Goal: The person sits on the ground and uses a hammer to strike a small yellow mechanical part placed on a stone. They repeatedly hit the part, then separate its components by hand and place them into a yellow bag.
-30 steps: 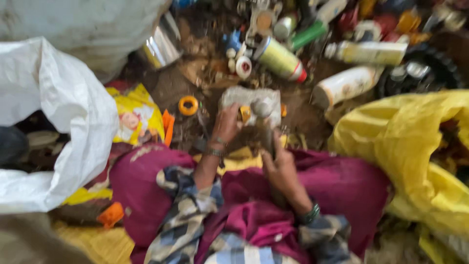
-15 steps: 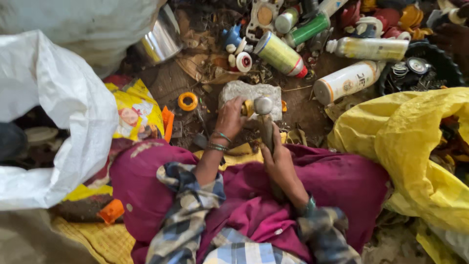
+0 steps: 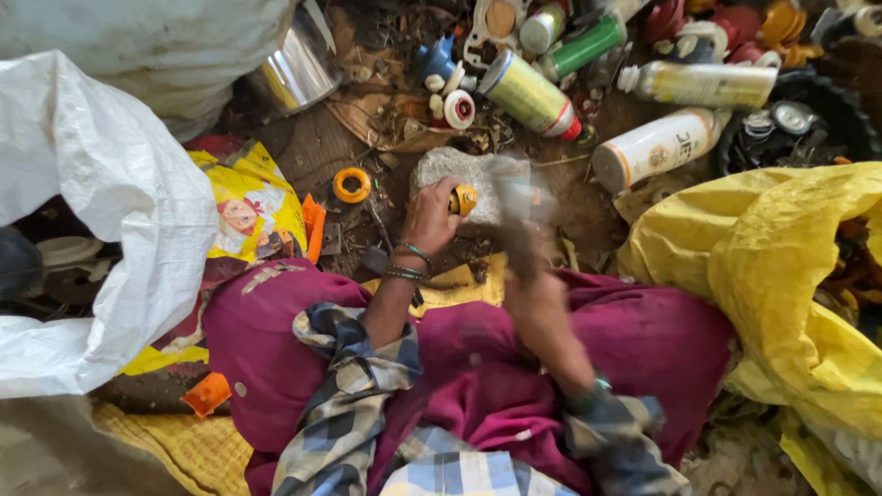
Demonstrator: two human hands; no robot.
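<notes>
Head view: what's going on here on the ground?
A person sits among scrap. The left hand holds a small yellow cap on a grey stone. The right hand is motion-blurred and grips a blurred tool, seemingly a hammer, over the stone. Spray cans lie beyond, with a white sack and a yellow sack at the sides.

Lighting is soft, even daylight with weak shadows; the white sack [image 3: 101, 211] is near overexposed. The right hand [image 3: 537, 303] is motion-blurred, streaking up beyond its fingers, while the left hand [image 3: 427, 216] stays sharp. A steel vessel [image 3: 299, 69] shows glare.
</notes>
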